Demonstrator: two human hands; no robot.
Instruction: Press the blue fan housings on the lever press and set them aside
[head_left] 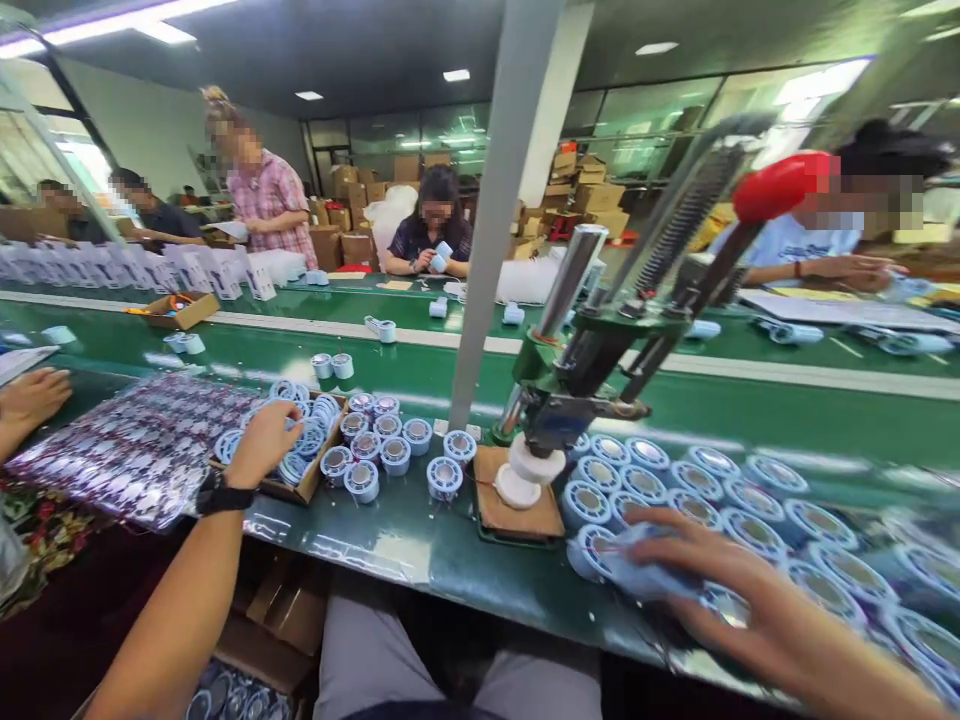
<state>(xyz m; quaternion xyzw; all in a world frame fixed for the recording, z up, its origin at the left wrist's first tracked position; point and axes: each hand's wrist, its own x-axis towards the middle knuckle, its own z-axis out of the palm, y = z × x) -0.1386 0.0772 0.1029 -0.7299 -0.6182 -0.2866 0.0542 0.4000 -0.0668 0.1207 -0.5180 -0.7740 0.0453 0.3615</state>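
My left hand (264, 442), with a black band on the wrist, reaches into a cardboard box of light blue rings (319, 425); its fingers are bent together over the rings, and what they hold is hidden. On the right, my right hand (712, 570) is blurred, fingers spread around a light blue round part (649, 565) at the near edge of many similar parts (645, 484). Between my hands stands a press (592, 360) with a red handle knob (784, 187). White round pads (517, 487) sit on its brown base. Left of it is a group of blue round parts (394, 455).
A sheet of small silvery pieces with dark red wires (142, 440) lies at the left, near another person's hand (34, 395). A grey post (495, 220) rises behind the press. Several people sit or stand across the green bench (405, 375). Another box (180, 310) stands farther back.
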